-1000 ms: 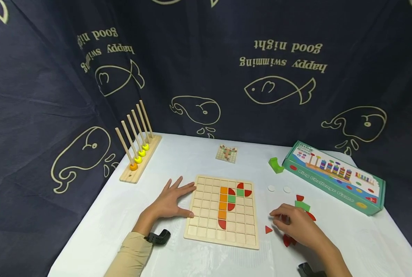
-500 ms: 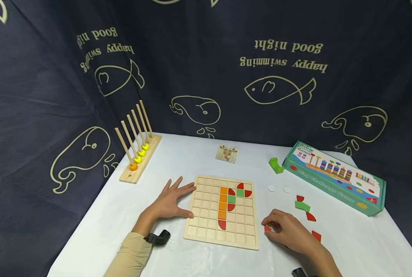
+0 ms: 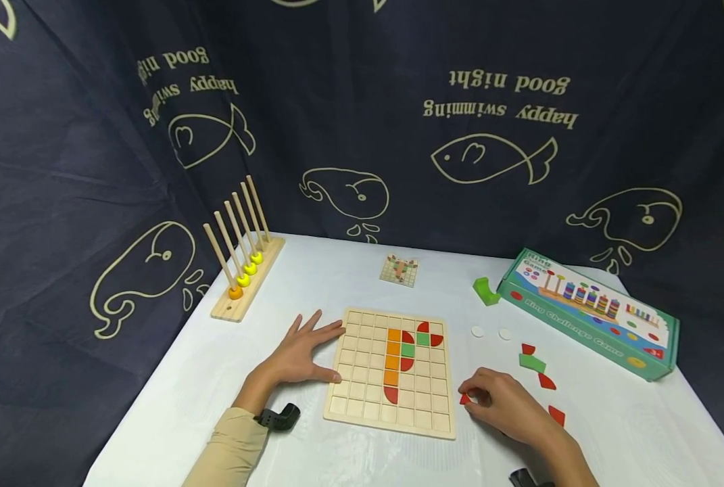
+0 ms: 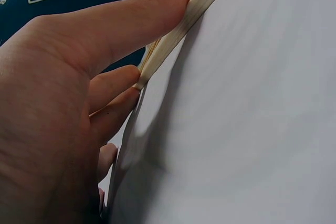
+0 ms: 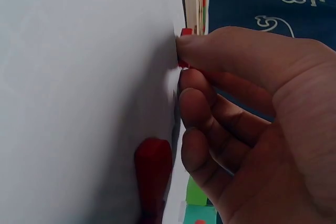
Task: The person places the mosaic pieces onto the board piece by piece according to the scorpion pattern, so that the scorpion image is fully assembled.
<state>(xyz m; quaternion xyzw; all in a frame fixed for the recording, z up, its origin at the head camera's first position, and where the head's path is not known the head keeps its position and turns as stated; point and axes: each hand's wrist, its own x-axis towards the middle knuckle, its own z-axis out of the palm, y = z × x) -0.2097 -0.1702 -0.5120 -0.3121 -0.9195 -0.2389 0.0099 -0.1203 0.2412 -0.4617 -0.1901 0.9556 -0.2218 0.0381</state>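
Note:
A wooden grid board (image 3: pixel 362 374) lies flat in the middle of the table, with several orange, green and red pieces set in its cells. My left hand (image 3: pixel 299 353) has its fingers spread along the board's left side; its thumb (image 4: pixel 157 14) touches the edge in the left wrist view. To the right of the board, my right hand (image 3: pixel 508 404) pinches a small red triangle (image 3: pixel 464 400) between thumb and fingers, close to the tabletop. Part of that red piece (image 5: pixel 186 31) shows beyond the thumb in the right wrist view.
Loose red pieces (image 3: pixel 557 414), a green piece (image 3: pixel 532 362) and white discs (image 3: pixel 477 331) lie on the right. Farther back are a green arched piece (image 3: pixel 485 291), a game box (image 3: pixel 587 314) and a pattern card (image 3: pixel 399 270). A peg stand (image 3: pixel 240 308) stands at left.
My right hand has moved left and toward me, onto the red triangle, and now pinches it. The triangle has turned and shifted slightly left. My left hand stays in place.

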